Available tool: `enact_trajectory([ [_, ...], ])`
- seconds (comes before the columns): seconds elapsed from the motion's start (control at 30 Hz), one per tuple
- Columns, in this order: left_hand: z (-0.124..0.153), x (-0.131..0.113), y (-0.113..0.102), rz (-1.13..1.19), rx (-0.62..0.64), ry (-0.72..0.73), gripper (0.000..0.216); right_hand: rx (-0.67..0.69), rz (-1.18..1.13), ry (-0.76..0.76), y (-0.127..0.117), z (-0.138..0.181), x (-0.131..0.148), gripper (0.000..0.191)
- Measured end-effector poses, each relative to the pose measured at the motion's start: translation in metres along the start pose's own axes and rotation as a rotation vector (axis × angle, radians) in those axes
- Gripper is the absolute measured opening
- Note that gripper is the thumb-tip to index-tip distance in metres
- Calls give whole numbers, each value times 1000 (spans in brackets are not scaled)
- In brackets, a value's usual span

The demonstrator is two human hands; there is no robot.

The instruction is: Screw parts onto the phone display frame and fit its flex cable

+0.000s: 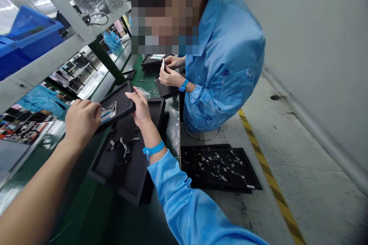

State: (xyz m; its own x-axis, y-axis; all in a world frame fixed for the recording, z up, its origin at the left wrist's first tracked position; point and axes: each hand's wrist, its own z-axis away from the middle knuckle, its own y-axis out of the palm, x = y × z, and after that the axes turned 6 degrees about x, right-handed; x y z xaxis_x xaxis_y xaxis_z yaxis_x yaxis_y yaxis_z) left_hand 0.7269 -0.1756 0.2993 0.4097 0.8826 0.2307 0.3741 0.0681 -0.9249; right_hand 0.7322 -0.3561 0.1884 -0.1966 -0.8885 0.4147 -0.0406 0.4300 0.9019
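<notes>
A small black tray point(124, 101) is tilted up above the bench. My right hand point(141, 106) grips its right end, thumb on the top face. In the tray lies an opened phone frame point(110, 112), silver-edged with blue-and-white strips. My left hand point(83, 119) is closed at the left end of this phone frame, with curled fingers that partly hide it. Under both hands a larger black tray point(135, 189) rests on the green bench, holding a small heap of dark and silver flexible cable parts point(123, 147).
Across the bench a co-worker in a blue smock point(227, 57) handles a thin phone-like part point(163, 64). Black trays with scattered silver pieces point(218, 164) are low on the right. A metal shelf frame point(66, 51) carrying blue bins point(31, 42) stands at left.
</notes>
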Motion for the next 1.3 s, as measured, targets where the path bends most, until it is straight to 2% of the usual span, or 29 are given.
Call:
enact_trajectory([
  [0.1,-3,7,-11,-127,139,203,44,-28,6,-35,0,0,0,66],
  [0.17,-5,10,-15,-284,220,339,55,-38,8,-43,0,-1,0,65],
  [0.27,-7,12,-14,-485,257,435,64,-34,8,-14,-1,-2,3,61],
  [0.5,-12,12,-3,-471,265,399,67,-42,-14,54,2,-3,13,59],
  [0.73,-12,6,-8,-418,263,418,63,-48,-26,55,2,-5,18,65],
  [0.9,-11,4,-8,-335,282,368,62,-52,-44,62,4,-6,19,72],
  [1.3,1,8,11,-236,201,336,54,-48,17,91,3,-7,19,78],
])
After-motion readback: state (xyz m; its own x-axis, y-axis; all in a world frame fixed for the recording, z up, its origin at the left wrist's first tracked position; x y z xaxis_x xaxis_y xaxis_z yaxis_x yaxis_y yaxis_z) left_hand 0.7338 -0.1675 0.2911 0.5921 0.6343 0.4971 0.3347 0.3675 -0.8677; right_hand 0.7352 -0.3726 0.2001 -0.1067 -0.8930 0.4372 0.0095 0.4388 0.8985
